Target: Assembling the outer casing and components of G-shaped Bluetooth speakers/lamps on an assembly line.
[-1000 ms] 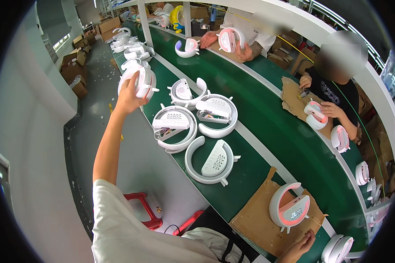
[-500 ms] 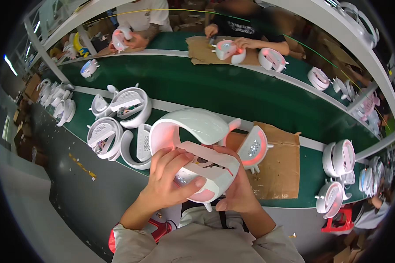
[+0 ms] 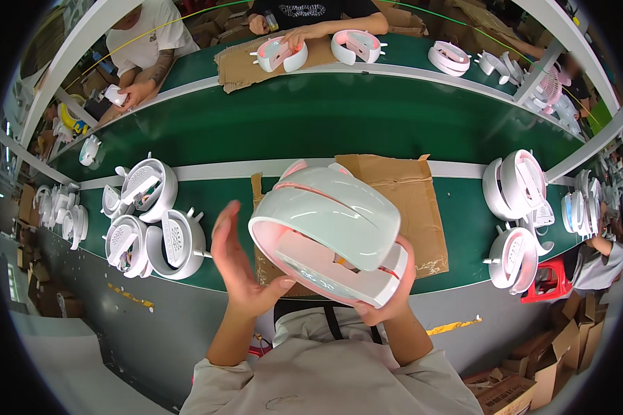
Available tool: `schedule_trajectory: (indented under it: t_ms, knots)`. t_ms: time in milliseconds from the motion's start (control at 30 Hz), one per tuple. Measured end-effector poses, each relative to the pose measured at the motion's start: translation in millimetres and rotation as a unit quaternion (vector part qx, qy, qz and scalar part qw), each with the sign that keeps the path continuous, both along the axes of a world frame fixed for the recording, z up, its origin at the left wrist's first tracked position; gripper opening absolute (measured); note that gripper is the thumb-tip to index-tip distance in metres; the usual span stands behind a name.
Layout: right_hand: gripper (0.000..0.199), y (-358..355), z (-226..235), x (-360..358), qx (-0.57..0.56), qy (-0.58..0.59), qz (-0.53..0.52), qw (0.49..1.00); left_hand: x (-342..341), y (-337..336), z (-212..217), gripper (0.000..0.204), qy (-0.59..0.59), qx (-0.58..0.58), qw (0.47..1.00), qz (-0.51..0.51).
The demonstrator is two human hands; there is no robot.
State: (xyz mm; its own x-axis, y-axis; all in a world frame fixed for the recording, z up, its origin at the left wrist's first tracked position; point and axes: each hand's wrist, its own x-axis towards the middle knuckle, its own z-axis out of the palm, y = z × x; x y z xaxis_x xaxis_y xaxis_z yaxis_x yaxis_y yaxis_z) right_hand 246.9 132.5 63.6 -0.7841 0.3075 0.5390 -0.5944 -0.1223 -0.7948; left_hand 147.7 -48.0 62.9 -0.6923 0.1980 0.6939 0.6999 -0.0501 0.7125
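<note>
A glossy white, rounded digital clock [image 3: 332, 218] with a pink inner rim is tilted up in front of me. My right hand [image 3: 394, 290] grips its lower right end, thumb below and fingers along the side. A lit display shows on its flat lower face, beside an open slot with small parts inside. My left hand [image 3: 246, 270] is open, fingers spread, its thumb close to the clock's lower left edge; I cannot tell whether it touches. Small pink ears [image 3: 296, 168] stick up behind the clock; whether they belong to it or to another unit is hidden.
Brown cardboard [image 3: 405, 207] lies on the green bench [image 3: 256, 124] behind the clock. Several white units [image 3: 149, 194] cluster at left, more [image 3: 516, 187] at right. Across the bench, one person handles a unit [image 3: 282, 54] and another holds a white part. A red stool [image 3: 548, 280] stands at right.
My left hand has come off the clock's face and opened. The clock has turned, so its glossy curved shell now faces up. The lit half-round piece on the cardboard is out of sight. My view has shifted right.
</note>
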Motion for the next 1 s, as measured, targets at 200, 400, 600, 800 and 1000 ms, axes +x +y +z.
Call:
schedule_trajectory:
  t_ms: [200, 400, 600, 800, 1000]
  knots:
    - [0.095, 13, -36, 17, -0.035, -0.018, -0.007, 0.999, 9, 20, -2, 0.115, -0.311, 0.03, 0.908, -0.28]
    - [0.109, 16, -18, 20, -0.15, -0.052, 0.009, 0.987, 19, 29, 3, 0.114, -0.147, -0.026, 0.968, -0.2]
    - [0.095, 14, -2, 16, -0.223, -0.114, -0.052, 0.967, 16, 29, -12, 0.11, -0.031, -0.106, 0.985, -0.136]
    - [0.064, 12, -12, -14, -0.292, -0.097, -0.141, 0.941, 21, 44, -3, 0.113, -0.103, -0.09, 0.987, -0.084]
    - [0.049, 22, -24, -19, -0.26, -0.057, -0.173, 0.948, 18, 29, -5, 0.116, -0.138, -0.137, 0.97, -0.146]
